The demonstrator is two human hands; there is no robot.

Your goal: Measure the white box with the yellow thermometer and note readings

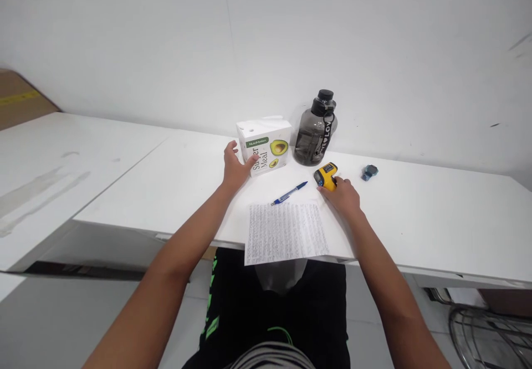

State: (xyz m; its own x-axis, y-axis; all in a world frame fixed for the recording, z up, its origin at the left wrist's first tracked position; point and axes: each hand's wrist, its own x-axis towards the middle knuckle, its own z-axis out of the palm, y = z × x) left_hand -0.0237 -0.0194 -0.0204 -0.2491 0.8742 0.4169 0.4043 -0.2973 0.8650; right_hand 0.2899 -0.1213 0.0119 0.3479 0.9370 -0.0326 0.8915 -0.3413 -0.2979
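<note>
My left hand (pixel 238 169) is at the left side of a white "Super Meal" box (pixel 266 148) printed with avocados. Its thumb overlaps the box's front and the other fingers are spread out to the left, not wrapped around it. My right hand (pixel 343 194) is closed on the handle of a yellow and black infrared thermometer (pixel 326 175), which lies on the white table (pixel 415 219). Between my hands lies a blue pen (pixel 290 193). Nearer to me, a sheet of paper (pixel 286 232) covered in dense writing reaches over the table's front edge.
Against the wall, right of the box, stands a large dark see-through bottle (pixel 310 136) with a black cap and strap. A blue wristwatch (pixel 369 172) lies farther right. At the far left is a brown cardboard box (pixel 22 100); a wire rack (pixel 494 336) is low at right.
</note>
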